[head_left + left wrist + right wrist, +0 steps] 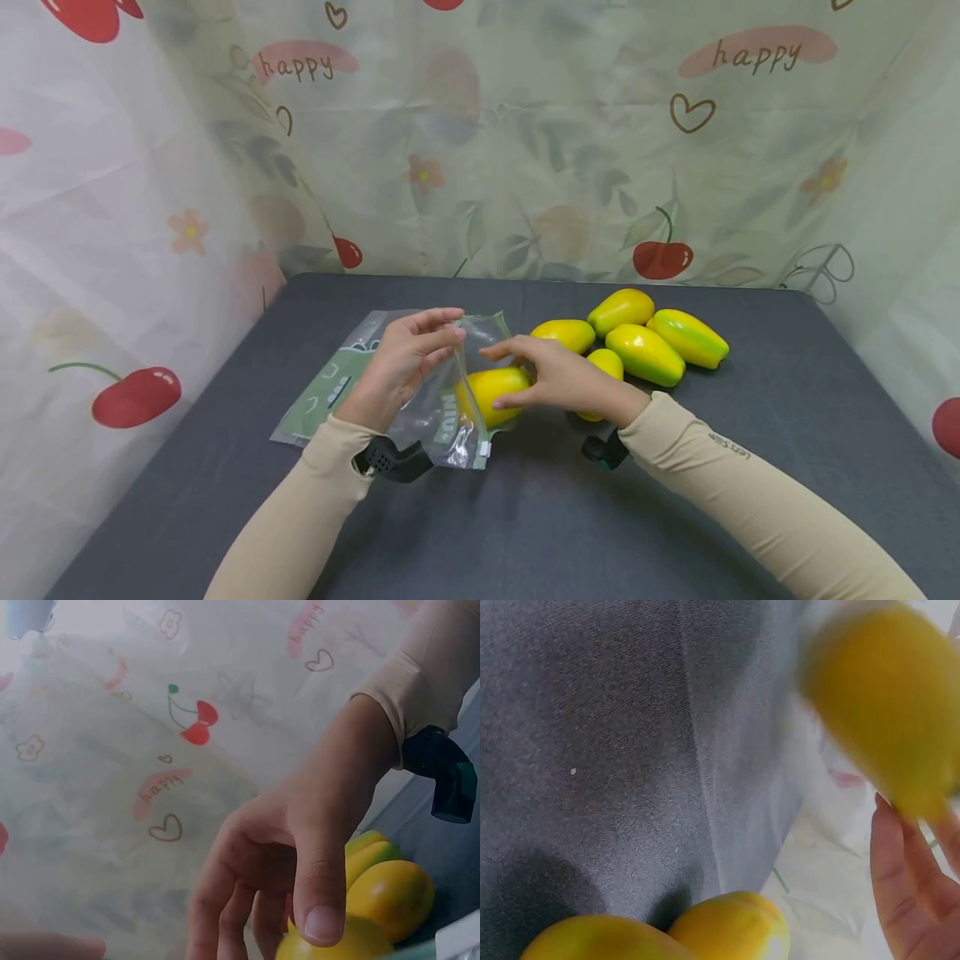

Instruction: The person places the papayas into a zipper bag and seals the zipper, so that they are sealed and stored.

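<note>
A clear and green zip bag [438, 429] with a white slider lies with its mouth held apart toward the right. My left hand [405, 354] pinches the upper lip of the bag between thumb and fingers. At the mouth, my right hand [558, 379] holds a yellow papaya [495, 392], whose left part is inside the bag behind the clear film. The left wrist view shows the right thumb on the held papaya [337, 946]. In the right wrist view a papaya [892, 697] appears large and blurred, with fingertips [889, 847] below it.
Several other yellow-green papayas [645, 354] sit in a group on the dark tabletop [555, 525], right of and behind the right hand. The nearest is partly hidden by the right hand. A printed curtain [510, 208] hangs behind and at both sides of the table.
</note>
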`<control>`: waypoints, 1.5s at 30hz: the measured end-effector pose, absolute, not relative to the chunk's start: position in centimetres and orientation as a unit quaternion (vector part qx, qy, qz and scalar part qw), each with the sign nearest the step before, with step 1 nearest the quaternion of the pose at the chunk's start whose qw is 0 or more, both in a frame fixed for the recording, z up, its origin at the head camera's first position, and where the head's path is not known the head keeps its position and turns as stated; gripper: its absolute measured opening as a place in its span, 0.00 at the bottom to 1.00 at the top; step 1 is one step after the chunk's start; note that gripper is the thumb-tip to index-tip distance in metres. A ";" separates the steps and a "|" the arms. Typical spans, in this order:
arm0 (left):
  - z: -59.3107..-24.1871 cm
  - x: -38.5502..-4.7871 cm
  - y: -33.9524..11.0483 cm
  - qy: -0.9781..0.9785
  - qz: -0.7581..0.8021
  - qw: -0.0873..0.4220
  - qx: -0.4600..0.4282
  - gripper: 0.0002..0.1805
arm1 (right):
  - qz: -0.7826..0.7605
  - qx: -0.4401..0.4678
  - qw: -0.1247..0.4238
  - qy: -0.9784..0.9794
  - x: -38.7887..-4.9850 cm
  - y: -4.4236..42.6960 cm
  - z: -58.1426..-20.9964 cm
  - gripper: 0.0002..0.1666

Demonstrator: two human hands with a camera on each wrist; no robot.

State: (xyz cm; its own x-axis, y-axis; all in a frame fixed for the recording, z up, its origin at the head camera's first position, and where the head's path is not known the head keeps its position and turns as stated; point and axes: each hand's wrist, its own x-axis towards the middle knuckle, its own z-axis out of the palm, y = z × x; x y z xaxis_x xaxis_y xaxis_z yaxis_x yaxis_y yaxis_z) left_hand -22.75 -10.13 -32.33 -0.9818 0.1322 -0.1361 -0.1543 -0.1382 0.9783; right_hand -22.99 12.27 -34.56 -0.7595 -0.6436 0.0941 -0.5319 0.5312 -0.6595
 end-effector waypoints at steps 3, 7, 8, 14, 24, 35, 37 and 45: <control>-32.4 -22.8 -10.1 0.653 0.751 0.098 -0.007 0.21 | -0.364 -0.337 0.089 0.864 -23.1 12.3 -34.6 0.40; -32.6 -22.9 -10.1 0.653 0.750 0.102 -0.010 0.21 | -0.370 -0.343 0.094 0.859 -23.2 12.4 -34.5 0.38; -32.6 -22.9 -10.1 0.652 0.751 0.102 -0.011 0.21 | -0.371 -0.344 0.096 0.857 -23.1 12.4 -34.6 0.38; -32.7 -22.9 -10.0 0.657 0.747 0.103 -0.015 0.22 | -0.378 -0.347 0.103 0.852 -23.1 12.5 -34.7 0.37; -32.6 -23.0 -9.9 0.659 0.746 0.097 -0.011 0.22 | -0.382 -0.343 0.110 0.851 -22.9 13.0 -34.9 0.36; -32.5 -23.0 -10.0 0.652 0.752 0.094 -0.008 0.21 | -0.391 -0.338 0.093 0.851 -22.8 14.1 -34.9 0.31; -32.5 -23.0 -10.0 0.652 0.752 0.094 -0.007 0.22 | -0.396 -0.336 0.090 0.850 -22.7 14.4 -34.7 0.31; -32.3 -22.9 -10.1 0.647 0.757 0.096 -0.009 0.21 | -0.406 -0.305 0.069 0.859 -22.6 15.9 -34.0 0.30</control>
State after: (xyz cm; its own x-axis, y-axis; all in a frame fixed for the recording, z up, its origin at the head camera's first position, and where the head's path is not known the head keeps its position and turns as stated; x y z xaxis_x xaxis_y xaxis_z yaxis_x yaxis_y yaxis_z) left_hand -22.89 -10.06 -32.34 -0.9814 0.1340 -0.1377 -0.1568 -0.1451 0.9769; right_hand -22.57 15.87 -33.96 -0.8045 -0.5795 0.1300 -0.4680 0.4837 -0.7396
